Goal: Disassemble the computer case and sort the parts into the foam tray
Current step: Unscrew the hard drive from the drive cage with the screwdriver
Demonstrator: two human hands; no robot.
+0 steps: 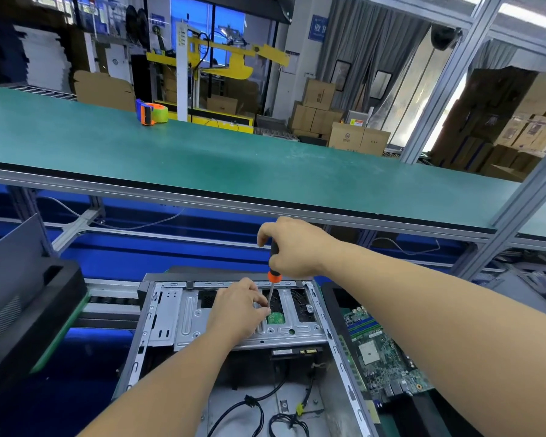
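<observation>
Case [234,345], lying open under the shelf, is judged stiff, heavy and sharp-edged, best held by its frame rails; screwdriver [273,272] is gripped by right hand [293,247], its tip pinched by left hand [238,305].

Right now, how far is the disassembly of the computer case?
Done: the green motherboard lies outside the open grey metal case. In hand: the right hand drives an orange-and-black screwdriver into the silver drive bracket; the left hand steadies its tip. Left: bracket, black cables.

Orange tape dispenser [150,113] on green shelf [202,159]; cardboard boxes [344,127] stacked beyond; yellow machine [221,63]
</observation>
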